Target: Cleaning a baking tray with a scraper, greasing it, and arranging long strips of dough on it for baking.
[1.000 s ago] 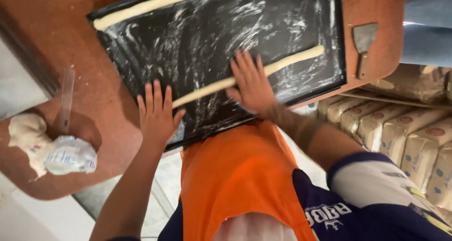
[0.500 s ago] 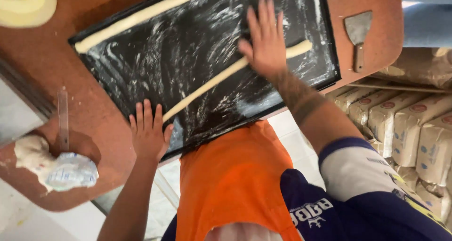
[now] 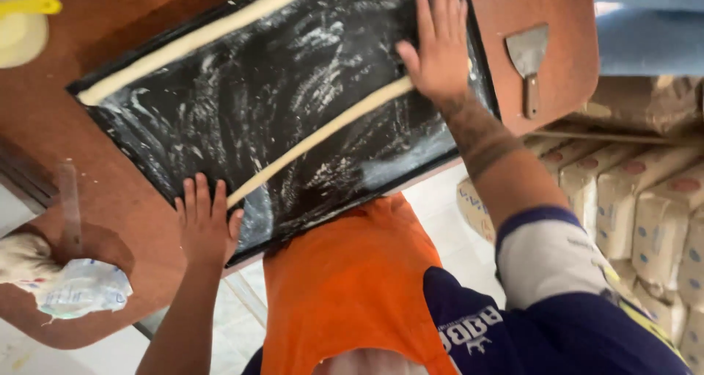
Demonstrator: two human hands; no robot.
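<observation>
A black baking tray [image 3: 183, 126], smeared with white grease, lies on a reddish-brown table [image 3: 66, 126]. A long thin rope of dough [image 3: 323, 133] runs diagonally across the tray. My right hand [image 3: 440, 45] lies flat, fingers spread, on the rope's far right end. My left hand [image 3: 205, 225] is flat, fingers apart, at the tray's near edge by the rope's left end. A second dough rope [image 3: 198, 38] lies along the tray's far edge.
A metal scraper [image 3: 528, 63] rests on the table right of the tray. A crumpled plastic bag [image 3: 81, 291] and a dough lump [image 3: 18, 258] sit at the lower left. Stacked paper flour sacks [image 3: 645, 199] stand to the right. A yellow-handled tub [image 3: 22, 23] is top left.
My right hand has slid along the dough rope toward the far right of the tray. The left hand has stayed at the near edge. The rope looks longer and thinner.
</observation>
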